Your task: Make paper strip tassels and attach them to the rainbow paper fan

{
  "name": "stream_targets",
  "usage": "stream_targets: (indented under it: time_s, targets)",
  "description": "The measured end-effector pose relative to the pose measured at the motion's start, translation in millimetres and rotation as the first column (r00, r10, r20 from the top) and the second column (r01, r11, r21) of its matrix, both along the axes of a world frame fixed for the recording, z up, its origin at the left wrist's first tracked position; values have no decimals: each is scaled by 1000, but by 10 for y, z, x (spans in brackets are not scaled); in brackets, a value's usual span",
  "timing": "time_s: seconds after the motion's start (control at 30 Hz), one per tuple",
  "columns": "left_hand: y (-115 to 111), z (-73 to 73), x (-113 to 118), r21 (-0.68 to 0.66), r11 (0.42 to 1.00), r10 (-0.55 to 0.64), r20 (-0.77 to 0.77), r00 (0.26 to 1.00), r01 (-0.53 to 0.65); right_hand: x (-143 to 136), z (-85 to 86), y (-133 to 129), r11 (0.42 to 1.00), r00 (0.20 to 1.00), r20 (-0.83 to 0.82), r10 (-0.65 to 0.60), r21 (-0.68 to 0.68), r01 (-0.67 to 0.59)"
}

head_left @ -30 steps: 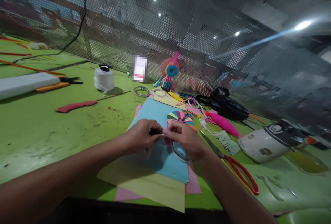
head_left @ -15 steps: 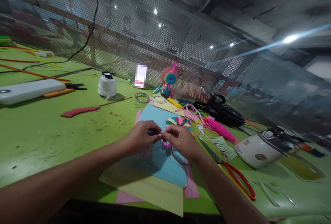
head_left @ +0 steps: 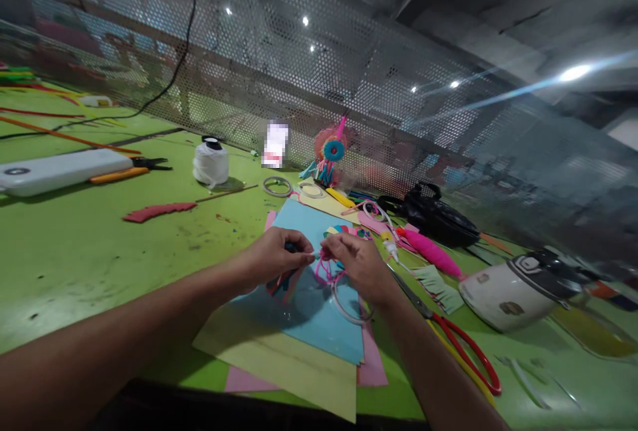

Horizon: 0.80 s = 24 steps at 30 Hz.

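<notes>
Over a light blue sheet [head_left: 314, 325], my left hand [head_left: 279, 255] pinches a small pale piece [head_left: 316, 256] at its fingertips. Dark and reddish strips [head_left: 285, 285] hang below that hand. My right hand [head_left: 356, 261] is closed close beside it, with pink string [head_left: 326, 273] hanging at its fingers; what it grips exactly is too small to tell. A pale ring [head_left: 343, 308] lies on the blue sheet under the right hand. Striped multicoloured paper [head_left: 336, 230] shows just behind the right hand.
Red-handled scissors [head_left: 468, 351], a pink roll [head_left: 431, 253] and a white container [head_left: 503, 295] are on the right. Further off stands a colourful paper figure [head_left: 331, 152]. A white string spool [head_left: 211, 164], pliers [head_left: 119, 175] and red crepe paper [head_left: 159, 212] lie left.
My fingertips have moved slightly apart, and the pale piece between them now shows. More of the pink string and the hanging strips is visible. The view has shifted a little.
</notes>
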<state>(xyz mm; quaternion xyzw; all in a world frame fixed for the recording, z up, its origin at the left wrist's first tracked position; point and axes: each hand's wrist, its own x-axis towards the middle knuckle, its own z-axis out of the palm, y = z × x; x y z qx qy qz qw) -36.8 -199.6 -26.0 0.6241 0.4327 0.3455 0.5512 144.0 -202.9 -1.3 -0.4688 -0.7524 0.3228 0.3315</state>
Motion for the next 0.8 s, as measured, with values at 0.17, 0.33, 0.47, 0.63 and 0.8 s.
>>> stream_targets:
  time_s: [0.17,0.33,0.47,0.63,0.8]
  targets:
    - [-7,16,-15,-142,988,-38,110,993,53,28,-7,-25,999,999,-37,30,-13,-31]
    - [1,39,-34,-230,970,-32,213,976,82,12,5,-59,998,997,-55,61,-4,-61]
    - [6,31,-60,-263,955,-69,263,962,140,51,19,-69,995,995,-31,98,16,-97]
    - [-23,75,-68,-320,924,-98,334,937,210,85,2,-93,988,988,-19,151,22,-151]
    - [-46,143,-66,-373,896,-95,366,926,239,73,-15,-122,984,983,-55,173,55,-171]
